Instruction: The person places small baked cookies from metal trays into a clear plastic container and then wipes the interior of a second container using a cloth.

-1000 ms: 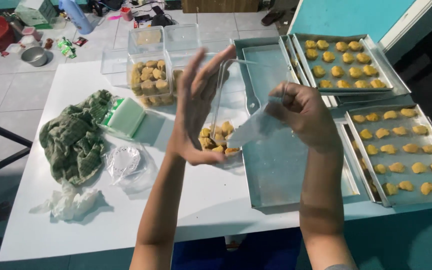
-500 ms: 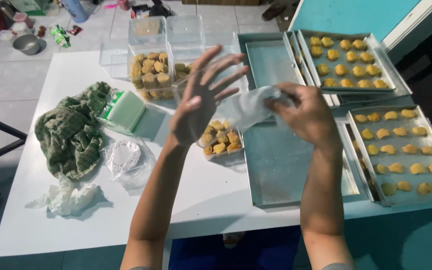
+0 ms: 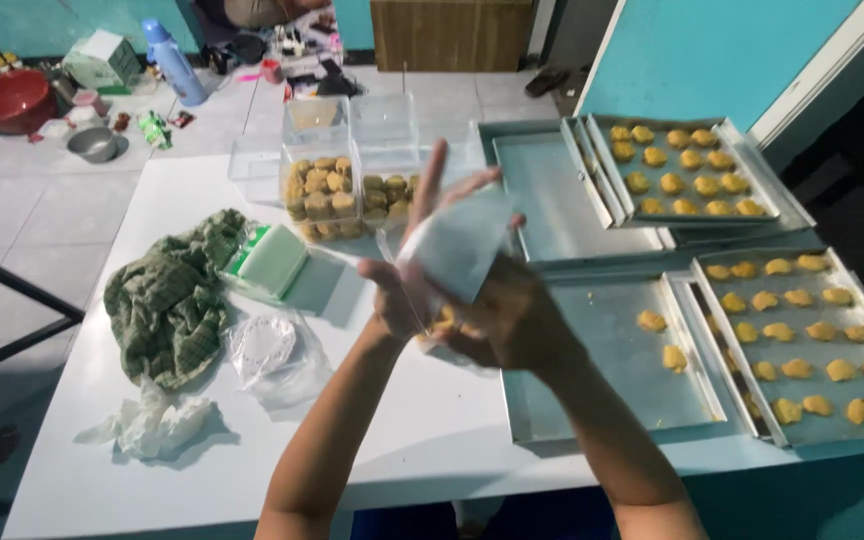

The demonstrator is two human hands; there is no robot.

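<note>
My left hand [image 3: 404, 288] is raised over the white table [image 3: 132, 495], fingers spread upward inside a thin translucent plastic glove [image 3: 460, 245]. Beside it, my right hand [image 3: 512, 315] grips the glove's lower edge against the left palm. A small clear container of yellow cookies [image 3: 442, 322] sits just beneath both hands, mostly hidden by them. Behind the hands stand clear boxes stacked with cookies [image 3: 317, 190].
A metal tray [image 3: 602, 400] with two cookies lies right of my hands. A full cookie tray [image 3: 802, 340] lies beyond it, another [image 3: 682, 170] behind, next to an empty tray [image 3: 552, 200]. On the left lie a green checked cloth [image 3: 172, 300], a green-white packet [image 3: 272, 260], a plastic bag [image 3: 267, 345] and crumpled tissue [image 3: 152, 425].
The hands have come together. The glove, held apart in the right hand a second ago, now covers the left hand's fingers. The camera has shifted slightly.
</note>
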